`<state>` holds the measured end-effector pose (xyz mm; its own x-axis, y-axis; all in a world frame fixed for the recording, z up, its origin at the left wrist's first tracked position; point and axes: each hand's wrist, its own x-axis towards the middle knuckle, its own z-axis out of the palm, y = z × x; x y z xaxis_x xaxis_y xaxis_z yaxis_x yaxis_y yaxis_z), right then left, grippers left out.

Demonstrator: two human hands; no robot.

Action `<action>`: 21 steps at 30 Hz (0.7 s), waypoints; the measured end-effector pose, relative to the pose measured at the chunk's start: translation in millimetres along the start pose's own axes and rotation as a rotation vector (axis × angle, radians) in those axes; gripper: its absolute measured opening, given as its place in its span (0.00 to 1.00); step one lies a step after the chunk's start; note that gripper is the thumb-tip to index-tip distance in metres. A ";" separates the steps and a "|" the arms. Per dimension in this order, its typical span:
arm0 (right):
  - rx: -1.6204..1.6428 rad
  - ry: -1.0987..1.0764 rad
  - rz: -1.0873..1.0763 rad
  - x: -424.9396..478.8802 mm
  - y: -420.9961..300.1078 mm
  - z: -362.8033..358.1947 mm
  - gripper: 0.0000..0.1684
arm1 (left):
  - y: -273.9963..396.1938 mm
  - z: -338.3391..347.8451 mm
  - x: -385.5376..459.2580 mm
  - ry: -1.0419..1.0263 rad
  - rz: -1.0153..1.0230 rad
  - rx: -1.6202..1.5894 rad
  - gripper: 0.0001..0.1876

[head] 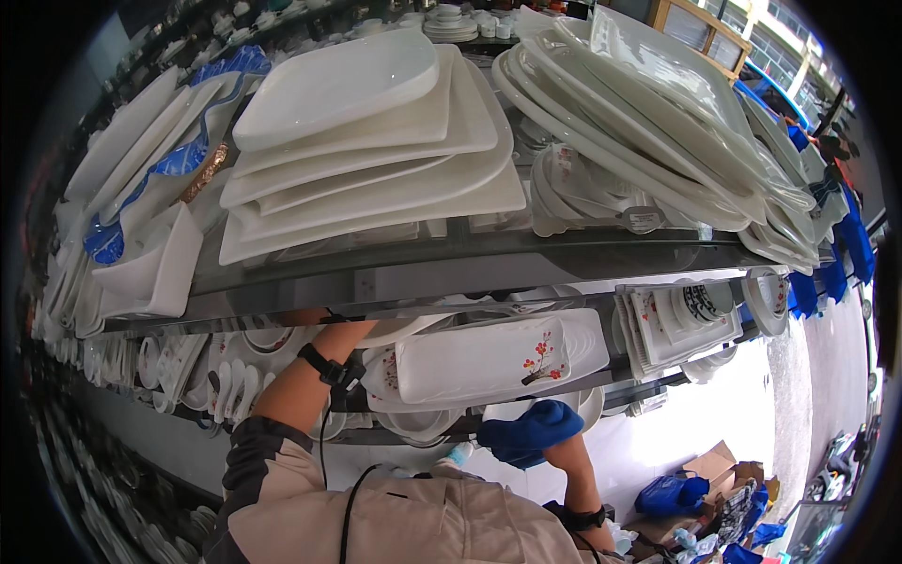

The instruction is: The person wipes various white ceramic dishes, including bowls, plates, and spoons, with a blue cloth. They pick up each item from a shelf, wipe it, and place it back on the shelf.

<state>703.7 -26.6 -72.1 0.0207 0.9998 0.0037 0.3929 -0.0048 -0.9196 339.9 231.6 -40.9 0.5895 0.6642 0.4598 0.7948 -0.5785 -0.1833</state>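
Observation:
My left hand (352,335) reaches in under the top glass shelf; only its wrist end shows, and the shelf edge hides the fingers. Just to its right on the middle shelf lie long white rectangular plates (479,356) with a red blossom print. My right hand (565,452) grips a bunched dark blue cloth (528,431), held in front of the lower shelf. Part of that cloth hangs below the fingers. Behind it, white bowls (423,424) stand on the lower shelf.
Above, the glass shelf (458,243) carries stacked white plates (366,155), leaning oval plates (634,120) and a blue-rimmed wavy dish (180,158). White spoons (239,388) stand at left on the middle shelf. Cardboard boxes (712,465) and blue bags (666,493) lie on the floor at right.

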 end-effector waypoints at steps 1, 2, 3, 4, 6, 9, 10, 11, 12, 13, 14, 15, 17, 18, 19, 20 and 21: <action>0.017 -0.001 0.043 -3.2 -4.8 -0.4 0.14 | 1.6 -1.6 -0.7 -0.001 -0.004 0.008 0.16; 0.034 -0.003 0.086 -5.1 -7.6 0.1 0.13 | 2.7 -0.7 2.6 0.006 -0.007 0.017 0.16; 0.035 -0.011 0.066 -3.9 -6.9 -1.3 0.13 | 3.0 1.7 9.5 0.019 -0.008 0.027 0.16; 0.035 -0.027 0.053 -4.5 -5.1 -3.8 0.13 | 4.9 4.0 12.4 0.023 -0.013 0.037 0.16; -0.009 -0.016 0.020 -8.2 0.3 -5.9 0.12 | 7.5 4.7 15.5 0.031 -0.016 0.049 0.16; 0.033 0.031 -0.018 -16.4 9.2 -2.4 0.14 | 11.3 3.3 12.5 0.030 -0.022 0.066 0.16; 0.013 0.033 -0.002 -17.2 8.8 -2.5 0.13 | 10.7 2.9 12.0 0.032 -0.026 0.071 0.16; 0.028 0.032 0.014 -18.0 8.5 -4.8 0.13 | 10.0 2.6 12.3 0.034 -0.027 0.077 0.16; 0.043 0.030 0.029 -18.6 8.0 -8.2 0.13 | 9.5 2.7 13.6 0.038 -0.029 0.082 0.16; 0.062 0.026 0.046 -18.9 4.8 -9.0 0.13 | 8.2 2.0 13.4 0.041 -0.032 0.090 0.16; 0.056 0.029 0.052 -19.1 0.9 -9.8 0.12 | 6.5 0.6 13.3 0.044 -0.034 0.096 0.16; 0.048 0.033 0.057 -18.8 -3.4 -11.5 0.10 | 5.6 0.6 13.7 0.046 -0.036 0.107 0.16; 0.038 0.039 0.059 -20.2 -2.5 -11.4 0.10 | 3.6 -1.3 13.8 0.056 -0.039 0.123 0.16; 0.035 0.045 0.057 -20.5 0.1 -11.1 0.12 | 3.3 -2.1 15.4 0.064 -0.035 0.134 0.16; 0.032 0.049 0.055 -21.5 2.1 -10.2 0.14 | 2.9 -3.0 15.8 0.072 -0.040 0.143 0.16; 0.019 0.053 0.030 -22.8 3.8 -8.7 0.14 | 2.1 -5.2 15.7 0.083 -0.044 0.149 0.16; 0.004 0.055 0.006 -21.8 0.0 -8.3 0.14 | 1.6 -7.1 16.1 0.097 -0.052 0.156 0.15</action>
<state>710.9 -48.6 -68.9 0.0741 0.9971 0.0195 0.3890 -0.0109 -0.9212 349.7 238.0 -27.7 0.5360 0.6385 0.5523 0.8412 -0.4587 -0.2862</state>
